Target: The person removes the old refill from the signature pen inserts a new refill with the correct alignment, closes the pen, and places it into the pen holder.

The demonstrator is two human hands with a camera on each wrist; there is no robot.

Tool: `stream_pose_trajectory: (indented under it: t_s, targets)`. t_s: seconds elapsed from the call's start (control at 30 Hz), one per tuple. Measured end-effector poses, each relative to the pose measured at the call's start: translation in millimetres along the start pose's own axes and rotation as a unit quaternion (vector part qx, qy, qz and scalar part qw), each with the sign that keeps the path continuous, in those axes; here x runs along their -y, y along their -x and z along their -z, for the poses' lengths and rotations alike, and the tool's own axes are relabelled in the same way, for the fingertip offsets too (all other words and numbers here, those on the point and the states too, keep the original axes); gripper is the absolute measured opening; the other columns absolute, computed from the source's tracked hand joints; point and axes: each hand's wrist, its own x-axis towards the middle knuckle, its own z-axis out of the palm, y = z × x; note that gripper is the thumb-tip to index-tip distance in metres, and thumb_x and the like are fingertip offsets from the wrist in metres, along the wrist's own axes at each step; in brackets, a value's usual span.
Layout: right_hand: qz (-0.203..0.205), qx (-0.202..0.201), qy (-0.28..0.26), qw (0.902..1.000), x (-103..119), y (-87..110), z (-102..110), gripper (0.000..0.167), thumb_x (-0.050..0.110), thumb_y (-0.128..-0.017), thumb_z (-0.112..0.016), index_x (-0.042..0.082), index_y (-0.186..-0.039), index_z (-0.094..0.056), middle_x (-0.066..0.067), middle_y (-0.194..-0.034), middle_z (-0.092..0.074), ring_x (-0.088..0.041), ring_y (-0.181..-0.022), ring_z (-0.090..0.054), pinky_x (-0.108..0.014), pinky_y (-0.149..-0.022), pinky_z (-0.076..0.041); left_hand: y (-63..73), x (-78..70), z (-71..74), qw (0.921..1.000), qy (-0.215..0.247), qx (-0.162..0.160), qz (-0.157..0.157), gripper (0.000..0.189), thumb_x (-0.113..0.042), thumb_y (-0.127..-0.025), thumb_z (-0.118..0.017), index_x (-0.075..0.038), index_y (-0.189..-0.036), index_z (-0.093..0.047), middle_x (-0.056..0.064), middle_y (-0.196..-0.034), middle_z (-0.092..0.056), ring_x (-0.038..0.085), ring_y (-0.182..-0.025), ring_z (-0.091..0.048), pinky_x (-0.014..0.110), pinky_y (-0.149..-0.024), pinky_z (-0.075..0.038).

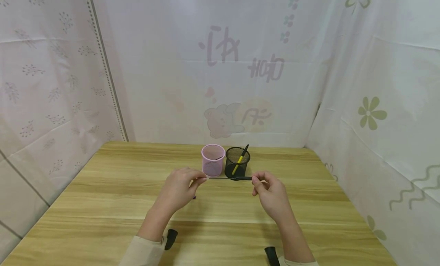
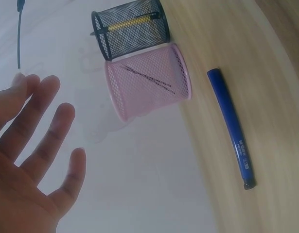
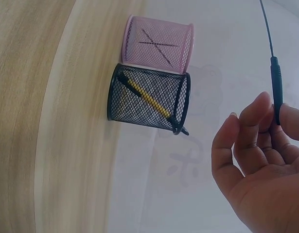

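Note:
A thin dark rod with a ribbed black handle (image 1: 245, 178), much like a fine screwdriver, spans level between both hands. My right hand (image 1: 273, 195) pinches the handle end between thumb and fingers; its other fingers are bent. At the rod's far tip, my left hand (image 1: 179, 187) pinches with thumb and index finger, the remaining fingers spread, as the left wrist view shows. Just beyond the rod stand a pink mesh cup (image 2: 149, 82) and a black mesh cup (image 3: 149, 99), side by side. Two thin dark sticks (image 3: 159, 44) cross in the pink cup; a yellow-and-black pen (image 3: 149, 99) leans in the black one.
A blue marker (image 2: 232, 126) lies on the wooden table (image 1: 220, 235), mostly hidden behind the left hand in the head view. Patterned white cloth (image 1: 165, 67) hangs along the back and both sides. Black straps (image 1: 171, 239) show at the wrists.

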Motion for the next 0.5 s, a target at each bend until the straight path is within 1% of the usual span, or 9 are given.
stream_pose_trajectory:
  t_s: [0.1,0.33,0.5]
  targets:
    - [-0.001,0.0,0.0,1.0,-0.7,-0.4,0.0,0.021,0.023,-0.11,-0.06,0.008,-0.122,-0.068,-0.006,-0.086,-0.064,-0.015,-0.078,-0.065,-0.029,-0.063,-0.039,0.2,0.2,0.0,1.0,0.003,-0.002,-0.002,0.006,-0.017,-0.094,-0.082,-0.015,-0.099,-0.084,-0.004,-0.094,-0.083,0.015,-0.084,-0.074,0.039,-0.082,-0.06]
    - [0.002,-0.001,-0.002,1.0,-2.2,-0.6,0.0,0.021,0.023,-0.11,-0.061,0.007,-0.121,-0.068,-0.006,-0.086,-0.064,-0.021,-0.081,-0.067,-0.029,-0.063,-0.039,0.9,0.8,-0.3,1.0,0.001,-0.003,0.003,0.004,-0.017,-0.094,-0.082,-0.017,-0.098,-0.083,-0.005,-0.093,-0.082,0.012,-0.082,-0.072,0.041,-0.082,-0.059]
    - [0.004,-0.001,-0.001,1.0,-1.7,-0.1,0.1,0.021,0.022,-0.11,-0.06,0.007,-0.121,-0.068,-0.007,-0.086,-0.064,-0.02,-0.081,-0.067,-0.029,-0.063,-0.039,1.3,1.8,0.1,1.0,0.002,-0.007,0.002,0.004,-0.016,-0.093,-0.082,-0.016,-0.097,-0.083,-0.004,-0.094,-0.082,0.013,-0.082,-0.073,0.04,-0.08,-0.059]
